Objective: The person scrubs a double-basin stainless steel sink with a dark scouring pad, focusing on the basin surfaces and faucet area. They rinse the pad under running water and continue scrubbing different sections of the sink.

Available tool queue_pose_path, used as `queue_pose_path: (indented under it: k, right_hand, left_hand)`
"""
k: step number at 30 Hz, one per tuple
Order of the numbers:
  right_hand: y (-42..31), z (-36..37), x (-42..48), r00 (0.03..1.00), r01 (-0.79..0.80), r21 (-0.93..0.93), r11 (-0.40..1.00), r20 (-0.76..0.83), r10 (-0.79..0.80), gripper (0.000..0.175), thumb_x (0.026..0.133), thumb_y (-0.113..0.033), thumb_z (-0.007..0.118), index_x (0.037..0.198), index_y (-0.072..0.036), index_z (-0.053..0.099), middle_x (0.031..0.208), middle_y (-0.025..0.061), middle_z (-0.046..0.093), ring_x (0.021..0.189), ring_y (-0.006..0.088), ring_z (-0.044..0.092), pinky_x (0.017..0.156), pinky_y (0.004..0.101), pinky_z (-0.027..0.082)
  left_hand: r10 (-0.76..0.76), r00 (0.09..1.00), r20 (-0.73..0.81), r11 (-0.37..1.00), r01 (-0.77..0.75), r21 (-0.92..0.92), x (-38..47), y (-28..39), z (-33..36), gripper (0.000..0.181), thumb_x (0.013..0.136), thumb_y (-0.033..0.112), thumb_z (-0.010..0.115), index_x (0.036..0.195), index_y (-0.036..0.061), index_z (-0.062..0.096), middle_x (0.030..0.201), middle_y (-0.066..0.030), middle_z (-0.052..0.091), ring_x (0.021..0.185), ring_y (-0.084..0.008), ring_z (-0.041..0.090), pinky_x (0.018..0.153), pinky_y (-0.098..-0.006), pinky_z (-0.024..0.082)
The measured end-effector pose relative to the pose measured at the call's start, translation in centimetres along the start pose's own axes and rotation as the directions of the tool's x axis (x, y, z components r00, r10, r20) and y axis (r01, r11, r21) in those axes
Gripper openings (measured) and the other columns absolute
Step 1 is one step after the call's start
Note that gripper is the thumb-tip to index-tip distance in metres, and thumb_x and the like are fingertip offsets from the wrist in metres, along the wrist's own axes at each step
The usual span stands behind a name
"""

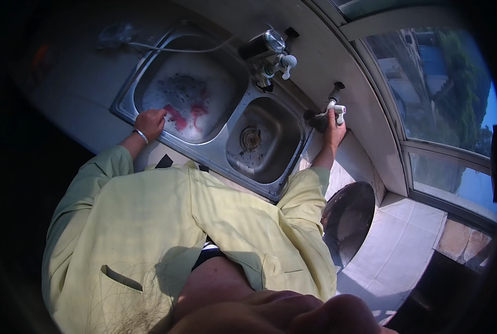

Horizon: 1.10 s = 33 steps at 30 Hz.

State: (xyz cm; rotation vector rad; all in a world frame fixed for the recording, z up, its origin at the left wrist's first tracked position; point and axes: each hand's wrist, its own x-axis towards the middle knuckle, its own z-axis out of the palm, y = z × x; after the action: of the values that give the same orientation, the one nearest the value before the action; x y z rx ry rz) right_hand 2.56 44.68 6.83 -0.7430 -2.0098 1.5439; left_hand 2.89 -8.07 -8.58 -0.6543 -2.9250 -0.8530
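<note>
My left hand (pixel 150 124), with a bangle at the wrist, is at the near rim of the larger steel sink basin (pixel 231 119). Its fingers are curled beside a red item (pixel 175 117) lying in foamy water; whether they grip anything is unclear. More red shows close by in the suds. My right hand (pixel 334 127) holds a white-handled wall tap (pixel 337 109) right of the sink. A dark scrubber-like thing (pixel 315 120) is next to that hand. The smaller basin (pixel 273 154) has a drain strainer (pixel 251 139) and dark bits on its bottom.
Behind the basins stands a second tap with a white lever (pixel 289 62), next to a dark cylindrical device (pixel 259 45). A thin pale hose (pixel 177 50) crosses the large basin's far part. A big dark pan (pixel 348 221) leans at the right, below a window (pixel 444 96).
</note>
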Motion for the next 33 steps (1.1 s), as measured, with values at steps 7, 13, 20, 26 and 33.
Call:
queue_pose_path:
  k: [7, 13, 20, 26, 33]
  right_hand:
    - [3.7, -1.1, -2.7, 0.981, -0.145, 0.499, 0.854, -0.037, 0.188, 0.037, 0.085, -0.023, 0.062, 0.115, -0.002, 0.053, 0.107, 0.0107, 0.060, 0.095, 0.0207, 0.058, 0.085, 0.0331, 0.047]
    - [0.8, -0.1, -2.9, 0.977, 0.153, 0.114, 0.982, 0.131, -0.167, 0.063, 0.077, 0.000, 0.060, 0.134, -0.005, 0.037, 0.117, 0.0075, 0.053, 0.102, 0.0166, 0.052, 0.092, 0.0288, 0.038]
    - [3.3, 2.2, -8.6, 0.993, 0.101, -0.472, 0.876, 0.106, -0.058, 0.036, 0.077, -0.020, 0.068, 0.103, 0.002, 0.057, 0.093, 0.0130, 0.063, 0.088, 0.0217, 0.061, 0.079, 0.0318, 0.045]
    - [3.4, 7.2, -11.6, 0.969, 0.010, -0.171, 0.985, 0.244, 0.032, 0.049, 0.077, -0.034, 0.069, 0.109, 0.002, 0.056, 0.104, 0.0113, 0.061, 0.094, 0.0231, 0.057, 0.087, 0.0306, 0.041]
    - [-5.7, 11.2, 0.5, 0.889, -0.179, 0.261, 0.949, 0.456, 0.042, 0.042, 0.079, -0.029, 0.069, 0.109, -0.003, 0.056, 0.098, 0.0060, 0.062, 0.088, 0.0163, 0.059, 0.080, 0.0308, 0.045]
  left_hand:
    - [-0.002, 1.000, -0.010, 1.000, 0.002, -0.029, 0.1, 0.0, -0.1, 0.010, 0.074, 0.012, 0.057, 0.084, 0.0099, 0.056, 0.073, -0.0120, 0.059, 0.072, -0.0310, 0.058, 0.063, -0.0429, 0.047]
    - [-0.024, 1.000, 0.007, 1.000, 0.024, -0.018, 0.0, 0.1, -0.1, 0.010, 0.073, 0.012, 0.057, 0.083, 0.0103, 0.056, 0.074, -0.0122, 0.060, 0.072, -0.0307, 0.058, 0.063, -0.0427, 0.047]
    - [-0.033, 0.999, 0.030, 0.999, 0.033, -0.004, 0.0, 0.4, -0.6, 0.010, 0.074, 0.012, 0.058, 0.083, 0.0088, 0.059, 0.075, -0.0134, 0.060, 0.072, -0.0309, 0.059, 0.064, -0.0417, 0.047]
    - [-0.027, 1.000, 0.011, 1.000, 0.027, -0.010, 0.0, 0.4, -0.5, 0.010, 0.073, 0.011, 0.058, 0.082, 0.0089, 0.058, 0.074, -0.0132, 0.060, 0.071, -0.0311, 0.059, 0.064, -0.0423, 0.047]
    - [-0.042, 0.999, 0.001, 0.999, 0.042, -0.007, -0.1, 0.4, -0.4, 0.008, 0.073, 0.012, 0.057, 0.081, 0.0094, 0.058, 0.074, -0.0128, 0.060, 0.071, -0.0308, 0.059, 0.064, -0.0419, 0.047]
